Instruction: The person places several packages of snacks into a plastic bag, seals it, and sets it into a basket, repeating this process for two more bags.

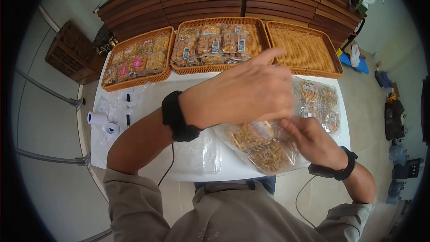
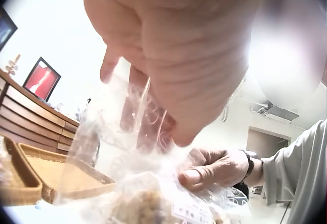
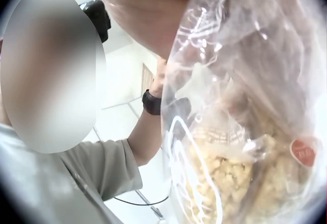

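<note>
A large clear plastic bag (image 1: 286,159) with smaller packs of golden, crumbly snacks (image 1: 255,134) hangs over the table's front edge. My right hand (image 1: 313,139) grips its right side near the mouth, thumb on top. Reaching across from the left, my left hand (image 1: 242,92) is over the bag's upper part, one finger sticking out. The left wrist view shows this hand's fingers (image 2: 148,127) bent down into the gathered clear film. A white printed label (image 2: 191,211) shows on a pack inside. In the right wrist view, a red round sticker (image 3: 303,152) is on the packing.
Wicker trays line the back: the left tray (image 1: 139,79) and middle tray (image 1: 260,31) bear snack packs, the right tray (image 1: 304,45) shows bare weave. Another bagged group of packs (image 1: 320,103) lies at right. Flat clear bags (image 1: 192,157), label rolls (image 1: 97,118) and black markers (image 1: 128,120) lie left.
</note>
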A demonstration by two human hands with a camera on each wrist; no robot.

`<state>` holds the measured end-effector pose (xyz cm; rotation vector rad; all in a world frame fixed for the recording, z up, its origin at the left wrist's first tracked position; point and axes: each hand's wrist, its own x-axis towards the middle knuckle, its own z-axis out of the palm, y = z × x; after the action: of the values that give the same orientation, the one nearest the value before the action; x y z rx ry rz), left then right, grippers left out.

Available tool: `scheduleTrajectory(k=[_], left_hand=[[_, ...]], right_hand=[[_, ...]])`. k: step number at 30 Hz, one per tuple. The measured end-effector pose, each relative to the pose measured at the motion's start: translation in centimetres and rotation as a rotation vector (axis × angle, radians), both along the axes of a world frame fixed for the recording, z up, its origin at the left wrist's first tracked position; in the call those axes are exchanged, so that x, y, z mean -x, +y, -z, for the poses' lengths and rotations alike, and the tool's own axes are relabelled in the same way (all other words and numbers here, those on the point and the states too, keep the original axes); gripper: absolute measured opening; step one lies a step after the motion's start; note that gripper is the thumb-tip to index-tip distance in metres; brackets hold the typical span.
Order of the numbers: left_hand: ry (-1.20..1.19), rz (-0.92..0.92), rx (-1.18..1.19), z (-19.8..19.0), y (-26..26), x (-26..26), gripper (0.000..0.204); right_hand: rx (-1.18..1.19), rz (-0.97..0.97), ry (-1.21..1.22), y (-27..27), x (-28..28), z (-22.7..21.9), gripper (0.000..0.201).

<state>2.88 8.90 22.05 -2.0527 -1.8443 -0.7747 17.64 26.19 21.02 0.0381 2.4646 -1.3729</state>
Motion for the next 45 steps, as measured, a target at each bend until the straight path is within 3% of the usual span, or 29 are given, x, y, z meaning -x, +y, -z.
scheduleTrajectory(k=[2,5,8,12,14,17,20,25,28,29,32,34,36,40,45], left_hand=[[0.013,-0.031,-0.184,-0.1,1.0,0.6,0.019],[-0.175,-0.091,-0.211,-1.4,0.3,1.4,0.024],[-0.561,-0.237,-0.296,0.4,-0.7,1.4,0.027],[-1.318,-0.308,-0.164,6.4,-0.4,0.6,0.054],[-1.829,-0.136,-0.077,9.8,0.4,-0.7,0.066],[-2.079,0.215,-0.009,10.5,1.9,-3.4,0.070],[-1.957,0.069,0.080,9.2,2.6,-3.4,0.071],[-2.062,0.051,-0.174,8.3,3.6,-2.3,0.052],[-1.989,-0.042,-0.164,9.7,3.3,-2.0,0.045],[-1.914,-0.088,-0.116,10.7,3.2,-2.2,0.042],[-1.666,-0.130,0.061,14.1,3.1,-3.4,0.035],[-1.382,-0.188,0.143,16.8,3.6,-4.6,0.026],[-1.273,-0.130,0.131,18.3,3.9,-5.7,0.025],[-1.240,-0.108,0.215,19.1,4.1,-6.2,0.024],[-1.243,-0.121,0.242,19.8,4.3,-5.7,0.023]], right_hand=[[0.203,0.258,-0.073,0.7,-0.4,0.7,0.042],[0.277,0.418,-0.107,5.0,-1.6,2.2,0.041],[0.473,0.596,-0.016,7.5,-2.9,2.8,0.036],[0.638,0.813,0.087,8.2,-3.8,1.9,0.034],[0.773,0.847,0.151,8.2,-3.7,2.7,0.034],[0.761,0.862,0.097,9.1,-3.7,4.2,0.038],[0.957,0.826,0.040,8.5,-3.1,3.8,0.047],[1.142,0.771,0.061,9.4,-1.3,3.8,0.050],[1.068,0.846,0.115,12.5,1.0,4.4,0.050],[1.151,0.804,0.166,12.7,2.2,3.8,0.050],[0.875,1.028,0.292,13.7,6.3,3.2,0.049],[0.969,1.006,0.349,16.4,9.1,5.4,0.045],[1.031,1.008,0.429,20.6,12.7,9.6,0.042],[1.155,1.156,0.523,26.9,20.1,18.2,0.035],[1.343,1.251,0.475,21.4,21.5,15.9,0.032]])
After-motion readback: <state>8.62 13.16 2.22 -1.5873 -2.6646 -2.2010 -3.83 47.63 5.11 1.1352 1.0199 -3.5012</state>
